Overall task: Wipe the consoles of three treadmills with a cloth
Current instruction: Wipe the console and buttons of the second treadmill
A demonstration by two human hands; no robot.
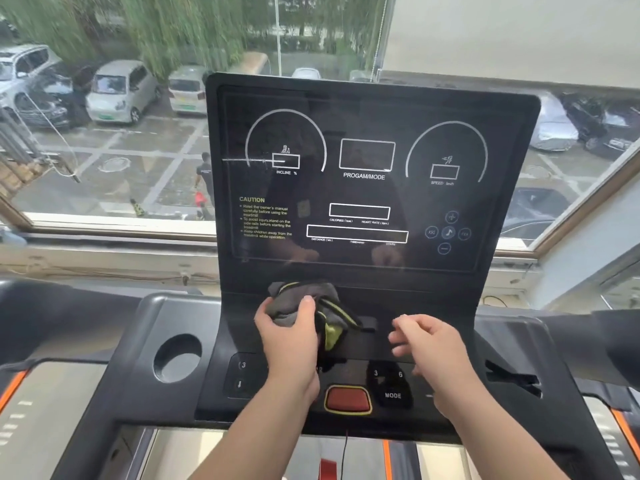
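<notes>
Grey cloth (294,292) with yellow-green trim, bunched up at lower centre of frame, lying on the ledge just below the dark display of the console (367,192). Left hand (289,336) grasping the cloth from the near side, thumb over the top, fingers wrapped around the bundle. Right hand (433,344) to the right of the cloth, not touching it, released, fingers loosely bent and holding nothing; slightly blurred. Red button (348,400) with yellow rim at the near edge of the console, between the two wrists. Round cup holder (177,358) at lower left. Window (114,150) behind the console, parked cars (121,90) at upper left.
</notes>
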